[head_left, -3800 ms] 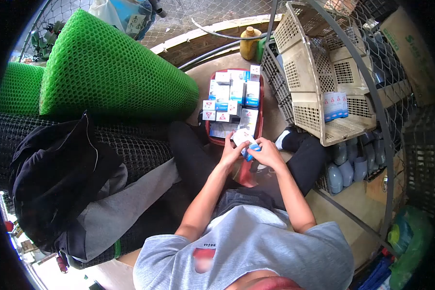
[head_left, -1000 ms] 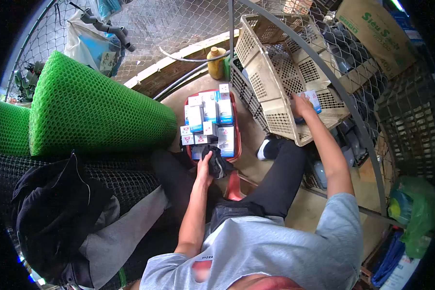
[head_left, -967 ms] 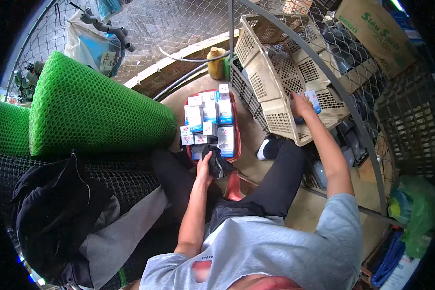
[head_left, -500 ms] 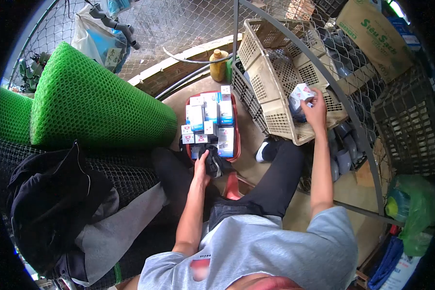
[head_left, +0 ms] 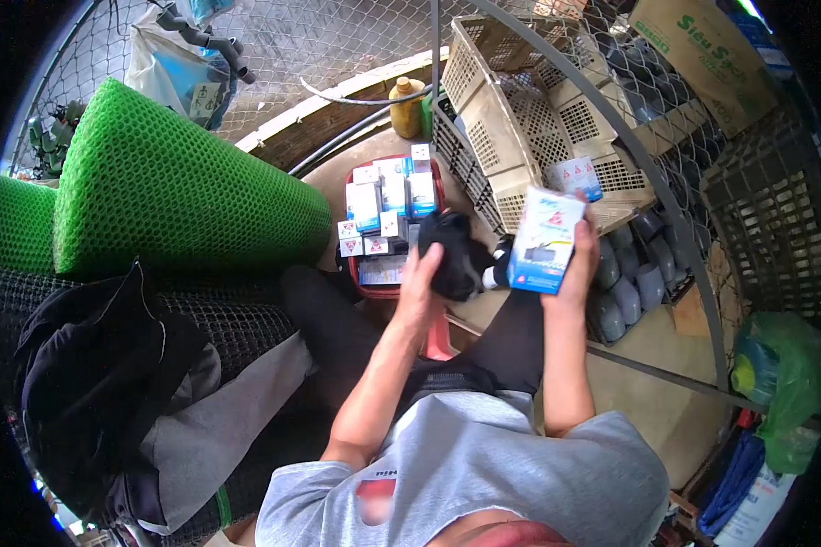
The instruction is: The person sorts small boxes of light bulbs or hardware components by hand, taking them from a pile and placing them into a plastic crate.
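My right hand (head_left: 573,269) grips a white and blue cardboard box (head_left: 543,239), held upright above my right knee, its printed front towards me. A crumpled black cloth (head_left: 454,257) is in my left hand (head_left: 418,287), just left of that box; the fingers behind the cloth are hidden. Beyond my left hand is a red tray (head_left: 374,293) filled with several similar boxes (head_left: 392,190), some stacked on others. More small white boxes (head_left: 575,173) lie in the beige plastic crate (head_left: 494,137), right behind my right hand.
A curved metal frame with wire mesh (head_left: 643,173) passes over the crate. Grey pipe fittings (head_left: 634,287) lie under it at the right. Green mesh rolls (head_left: 182,191) fill the left side, with a dark jacket (head_left: 91,365) nearby. A yellow bottle (head_left: 405,109) stands behind the tray.
My right hand has come back from the crate towards my lap, now with the box in it. My left hand has moved right, away from the tray, carrying the black cloth.
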A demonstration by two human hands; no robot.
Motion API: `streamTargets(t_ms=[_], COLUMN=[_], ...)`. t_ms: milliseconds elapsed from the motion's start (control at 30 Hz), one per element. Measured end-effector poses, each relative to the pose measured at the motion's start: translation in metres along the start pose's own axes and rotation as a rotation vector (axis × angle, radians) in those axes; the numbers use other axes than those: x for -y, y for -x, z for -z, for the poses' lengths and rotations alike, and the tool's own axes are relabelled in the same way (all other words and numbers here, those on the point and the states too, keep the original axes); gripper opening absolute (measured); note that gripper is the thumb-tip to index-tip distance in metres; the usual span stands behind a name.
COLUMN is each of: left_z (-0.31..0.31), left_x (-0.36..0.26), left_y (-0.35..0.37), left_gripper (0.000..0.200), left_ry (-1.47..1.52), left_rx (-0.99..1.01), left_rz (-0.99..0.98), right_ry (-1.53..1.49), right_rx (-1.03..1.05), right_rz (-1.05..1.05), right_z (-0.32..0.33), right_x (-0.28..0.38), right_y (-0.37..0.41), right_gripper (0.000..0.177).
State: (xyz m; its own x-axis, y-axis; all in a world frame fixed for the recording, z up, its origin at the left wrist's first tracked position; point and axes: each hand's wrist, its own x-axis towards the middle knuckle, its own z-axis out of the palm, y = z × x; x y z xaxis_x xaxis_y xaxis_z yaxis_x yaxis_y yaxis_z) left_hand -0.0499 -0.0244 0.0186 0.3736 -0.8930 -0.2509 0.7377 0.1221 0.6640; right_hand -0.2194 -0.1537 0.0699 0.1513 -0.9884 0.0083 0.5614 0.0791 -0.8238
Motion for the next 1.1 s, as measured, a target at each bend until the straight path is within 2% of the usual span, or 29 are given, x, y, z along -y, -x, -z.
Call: streamTargets(t_ms=[33, 67, 100, 167, 200, 233, 300, 367, 433, 467, 500, 567, 600, 633, 700, 767, 833, 900, 967, 1033, 1067, 1100], left_z=[-0.021, -0.039, -0.051, -0.066, -0.059, -0.056, -0.055, -0.049, -0.049, -0.042, -0.043, -0.039, -0.034, -0.031, -0.03, -0.037, -0.036, -0.037, -0.031, -0.015, -0.012, -0.006], left_x=[-0.007, -0.007, -0.008, -0.023, -0.03, -0.032, -0.034, -0.032, -0.04, -0.043, -0.053, -0.06, -0.057, -0.051, -0.021, -0.019, -0.018, -0.024, -0.03, -0.033, -0.031, -0.031], left_y=[0.003, 0.003, 0.002, -0.008, -0.015, -0.012, 0.003, 0.018, 0.025, 0.016, 0.008, -0.008, -0.018, -0.021, -0.02, -0.006, 0.007, 0.016, 0.01, -0.006, -0.011, -0.016], left_gripper=[0.054, 0.056, 0.058, 0.063, 0.064, 0.064, 0.061, 0.068, 0.074, 0.074, 0.071, 0.07, 0.066, 0.06, 0.056, 0.061, 0.059, 0.057, 0.056, 0.054, 0.052, 0.054], left_ry=[0.088, -0.189, -0.468, -1.053, -1.202, -1.208, -1.347, -1.547, -1.669, -1.626, -1.628, -1.409, -1.256, -1.141, -0.869, -0.914, -1.003, -1.085, -1.109, -1.035, -0.993, -0.997], left_rx=[0.133, 0.126, 0.116, 0.138, 0.173, 0.17, 0.269, 0.446, 0.582, 0.62, 0.609, 0.482, 0.434, 0.375, 0.274, 0.262, 0.413, 0.468, 0.477, 0.473, 0.382, 0.375], left_rz=[0.01, -0.096, -0.199, -0.661, -0.684, -0.687, -0.7, -0.774, -0.753, -0.741, -0.702, -0.723, -0.701, -0.66, -0.544, -0.492, -0.524, -0.535, -0.546, -0.52, -0.502, -0.476], right_ry=[-0.059, -0.144, -0.087, -0.235, -0.227, -0.251, -0.211, -0.254, -0.106, -0.154, -0.148, -0.116, -0.075, -0.021, -0.337, -0.335, -0.459, -0.389, -0.448, -0.318, -0.136, -0.155], right_rx=[0.015, 0.057, 0.14, 0.146, 0.159, 0.205, 0.231, 0.314, 0.449, 0.538, 0.467, 0.407, 0.474, 0.439, 0.275, 0.081, 0.206, 0.264, 0.321, 0.1, 0.058, 0.181], right_rz=[-0.103, -0.216, -0.303, -0.356, -0.351, -0.336, -0.419, -0.529, -0.377, -0.366, -0.379, -0.54, -0.413, -0.364, -0.438, -0.396, -0.44, -0.614, -0.714, -0.634, -0.592, -0.503], right_z=[-0.003, -0.007, -0.004, -0.034, -0.039, -0.044, -0.032, -0.018, -0.015, -0.011, -0.018, -0.018, -0.012, -0.012, -0.015, -0.035, -0.01, 0.002, 0.008, -0.008, -0.014, -0.008], right_x=[-0.016, -0.031, -0.048, -0.039, -0.036, -0.033, -0.04, -0.045, -0.063, -0.067, -0.075, -0.065, -0.077, -0.082, -0.095, -0.079, -0.094, -0.1, -0.111, -0.107, -0.104, -0.112], right_y=[0.002, 0.007, 0.009, 0.024, 0.024, 0.024, 0.022, 0.021, 0.025, 0.035, 0.05, 0.062, 0.06, 0.054, 0.044, 0.04, 0.028, 0.018, 0.018, 0.028, 0.029, 0.031], right_gripper=[0.062, 0.062, 0.061, 0.062, 0.062, 0.062, 0.058, 0.059, 0.061, 0.065, 0.066, 0.064, 0.059, 0.056, 0.057, 0.059, 0.061, 0.065, 0.06, 0.053, 0.049, 0.049])
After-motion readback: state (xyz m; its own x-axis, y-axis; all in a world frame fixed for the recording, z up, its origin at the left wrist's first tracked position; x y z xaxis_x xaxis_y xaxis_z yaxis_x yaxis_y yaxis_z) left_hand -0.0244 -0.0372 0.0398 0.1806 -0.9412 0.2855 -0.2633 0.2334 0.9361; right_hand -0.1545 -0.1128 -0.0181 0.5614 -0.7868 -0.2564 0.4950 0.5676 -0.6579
